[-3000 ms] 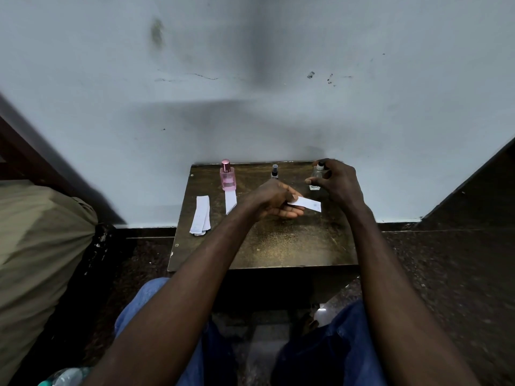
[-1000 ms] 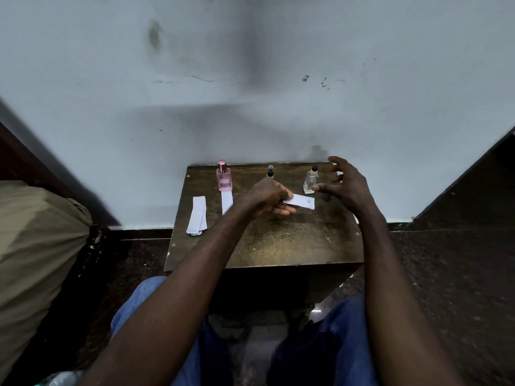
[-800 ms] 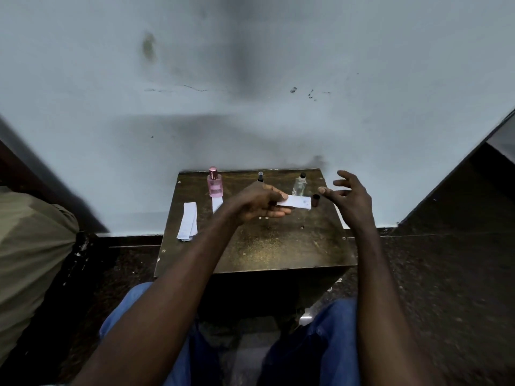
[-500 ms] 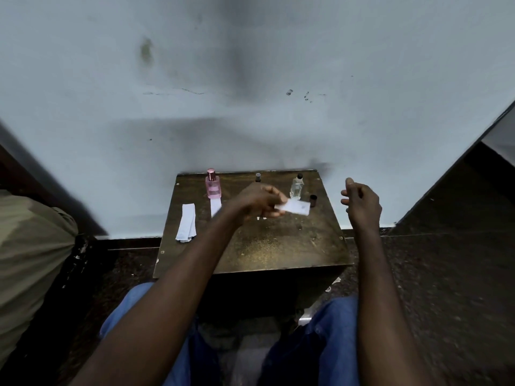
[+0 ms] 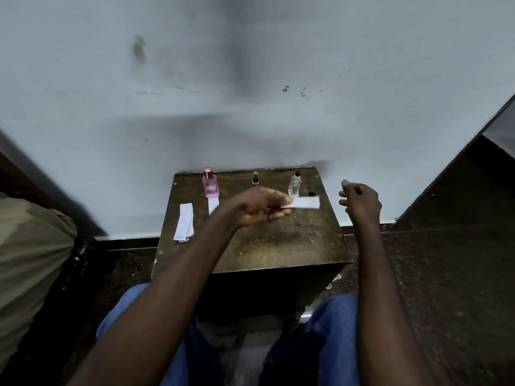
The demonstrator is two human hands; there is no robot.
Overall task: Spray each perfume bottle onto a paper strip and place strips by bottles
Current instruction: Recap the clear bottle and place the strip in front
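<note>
clear bottle (image 5: 294,186), pale liquid inside

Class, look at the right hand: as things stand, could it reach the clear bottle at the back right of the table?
Probably yes. The right hand is empty and hangs just right of the clear bottle; only the strip held in the left hand crosses in front.

You see a dim scene, with a dark shadow streak down the wall (image 5: 242,65). Your left hand (image 5: 259,208) and its strip (image 5: 303,203) smear with motion blur; straight edges bow outward.
</note>
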